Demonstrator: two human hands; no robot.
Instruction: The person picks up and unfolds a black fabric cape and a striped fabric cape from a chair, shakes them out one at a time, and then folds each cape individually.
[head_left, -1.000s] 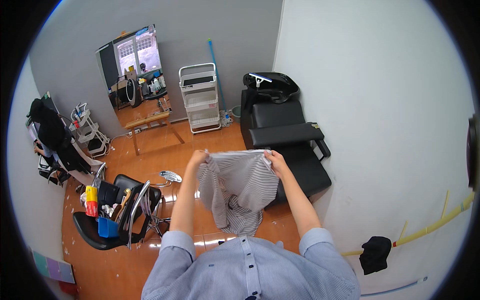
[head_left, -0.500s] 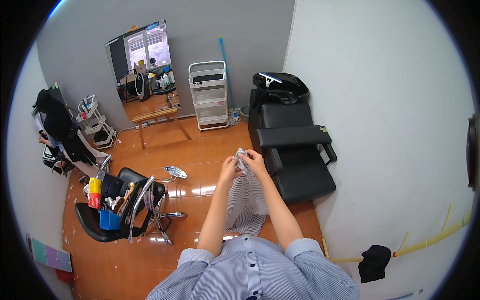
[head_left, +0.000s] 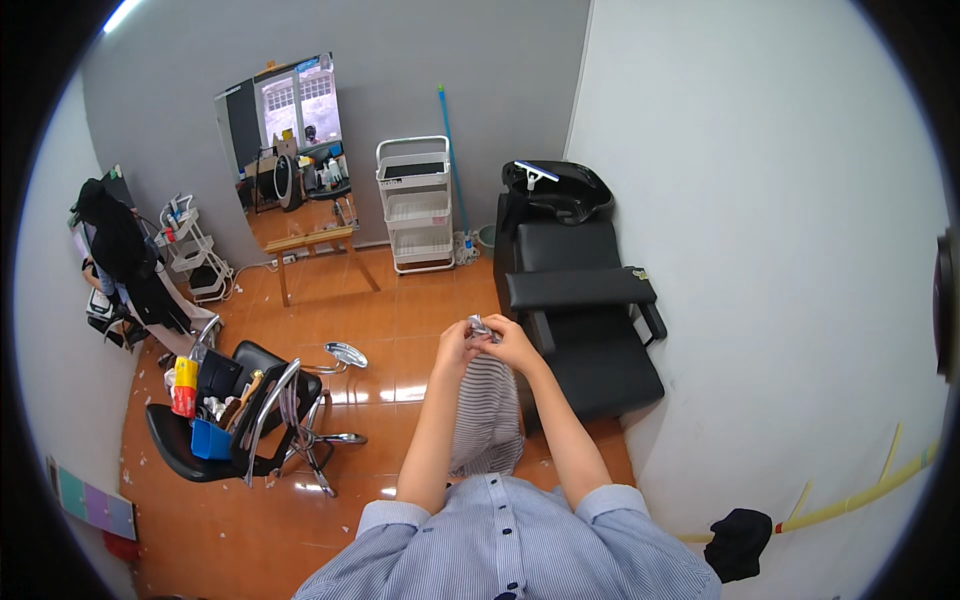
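Gathered at its top between both my hands is a grey-and-white striped cloth (head_left: 487,410), which hangs down in long folds in front of me. My left hand (head_left: 457,345) pinches the bunched edge from the left. From the right, my right hand (head_left: 511,344) closes on the same edge, its fingers nearly touching the left ones. The fingertips partly hide how the edge is folded. Just right of the cloth stands a black shampoo chair (head_left: 590,360) with a black wash basin (head_left: 570,190) at its head.
A black salon chair (head_left: 262,355) loaded with a blue bin (head_left: 211,440) and other items stands at left. A person (head_left: 125,240) is at far left. By the back wall are a mirror (head_left: 290,150) and a white trolley (head_left: 417,215). A black cloth (head_left: 738,545) hangs at lower right.
My hands have drawn closer together and slightly lower, bunching the cloth's top edge more tightly. The hanging part looks narrower. The whole view has shifted a little.
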